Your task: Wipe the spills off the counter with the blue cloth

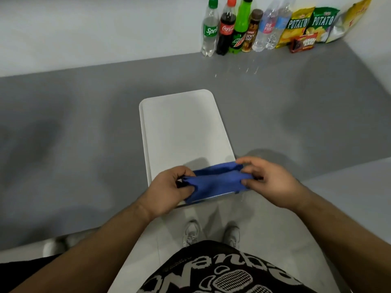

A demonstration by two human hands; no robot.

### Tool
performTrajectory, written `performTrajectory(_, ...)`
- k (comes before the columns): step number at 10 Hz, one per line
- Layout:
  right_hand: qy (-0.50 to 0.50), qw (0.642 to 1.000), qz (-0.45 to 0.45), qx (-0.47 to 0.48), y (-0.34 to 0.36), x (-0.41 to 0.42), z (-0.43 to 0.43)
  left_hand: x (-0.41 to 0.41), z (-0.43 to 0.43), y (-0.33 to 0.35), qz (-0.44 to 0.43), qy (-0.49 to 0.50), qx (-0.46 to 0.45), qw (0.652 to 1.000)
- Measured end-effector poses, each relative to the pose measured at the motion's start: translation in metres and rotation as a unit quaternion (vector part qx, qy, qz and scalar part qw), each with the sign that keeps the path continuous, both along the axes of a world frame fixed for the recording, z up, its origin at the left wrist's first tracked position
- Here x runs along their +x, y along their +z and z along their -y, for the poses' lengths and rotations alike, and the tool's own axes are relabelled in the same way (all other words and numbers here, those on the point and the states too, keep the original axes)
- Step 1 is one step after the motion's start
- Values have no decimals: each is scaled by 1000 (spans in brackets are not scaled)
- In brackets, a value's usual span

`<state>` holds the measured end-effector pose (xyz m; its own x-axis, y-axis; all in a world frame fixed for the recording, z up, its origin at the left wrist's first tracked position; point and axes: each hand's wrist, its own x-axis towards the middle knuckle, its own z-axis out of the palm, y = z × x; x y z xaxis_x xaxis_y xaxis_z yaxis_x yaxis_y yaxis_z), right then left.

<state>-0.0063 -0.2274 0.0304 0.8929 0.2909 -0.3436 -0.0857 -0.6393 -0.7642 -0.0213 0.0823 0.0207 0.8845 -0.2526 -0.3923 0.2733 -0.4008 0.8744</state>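
Both hands are gripping the blue cloth, holding it stretched between them just above the near end of the white tray. The left hand is pinching one bunched end with curled fingers, and the right hand is pinching the other end between thumb and fingertips. The cloth is sagging and creasing in the middle, so it is likely light, soft and limp, easy to fold or wad. Taking it as a folded pad under a flat palm would probably serve better than holding it by the ends. Small glinting droplets are lying on the grey tabletop well beyond the tray, near the row of bottles, not yet wiped.
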Motion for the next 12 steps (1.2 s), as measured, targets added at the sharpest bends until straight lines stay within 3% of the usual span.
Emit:
performTrajectory(1,-65,996,25,-47,-15,21,-13,14,3,-13,-7,55,37,998)
performTrajectory(3,-145,973,53,-173,-41,32,-31,21,7,-33,30,68,212,974)
performTrajectory(4,-146,972,34,-178,-45,17,-29,15,9,-33,27,38,235,971)
performTrajectory(6,-166,973,37,-154,-38,5,-34,14,16,-22,-47,78,142,986)
performTrajectory(7,-152,975,27,-157,-34,7,-34,15,15,-21,-57,50,164,984)
performTrajectory(8,-147,970,27,-189,-34,5,-35,10,16,-20,14,-6,273,962)
performTrajectory(9,-104,959,156,-213,-32,-2,-39,3,19,-23,175,-44,323,929)
performTrajectory(10,-14,943,230,-241,-35,-13,-49,-4,25,-28,279,-129,335,891)
performTrajectory(11,33,951,169,-258,-39,-19,-53,-5,31,-28,255,-161,356,885)
performTrajectory(12,-2,965,164,-205,-40,-18,-46,4,29,-28,221,-165,366,889)
